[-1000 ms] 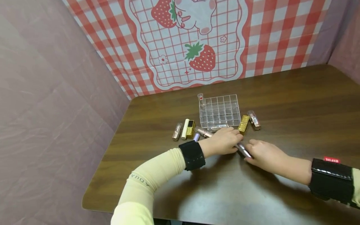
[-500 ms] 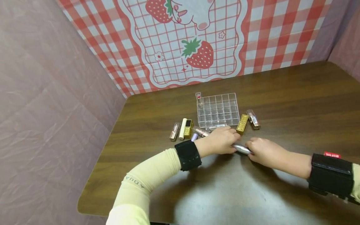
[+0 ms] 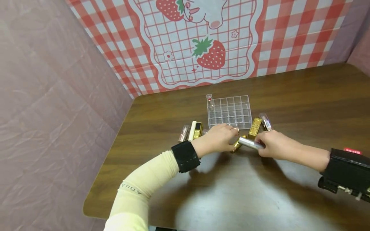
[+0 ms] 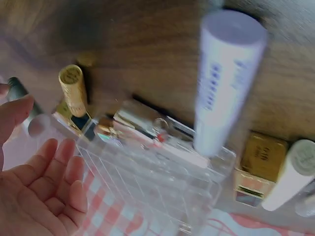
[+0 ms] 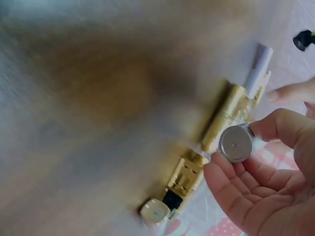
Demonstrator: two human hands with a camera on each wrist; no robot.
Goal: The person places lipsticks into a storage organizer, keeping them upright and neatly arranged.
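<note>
My right hand pinches one end of a silver lipstick tube between thumb and fingers, with its other end pointing left. The tube's round base faces the right wrist camera. Palm up in its own wrist view, my left hand has loosely bent fingers and nothing in it. Just by its fingertips in the head view lies a gold lipstick tube. Behind the hands is a clear compartment organizer, with one clear-capped lipstick upright in its back left corner.
Right of the organizer lie a gold square lipstick and a clear-capped lipstick. Left of it lie a rose-gold lipstick, a cream tube and a black-and-gold lipstick. A lavender tube shows in the left wrist view.
My left hand has let go of the silver tube and shifted slightly left. My right hand has moved away from the table's front edge with the tube, and the gold tube has come into view.
</note>
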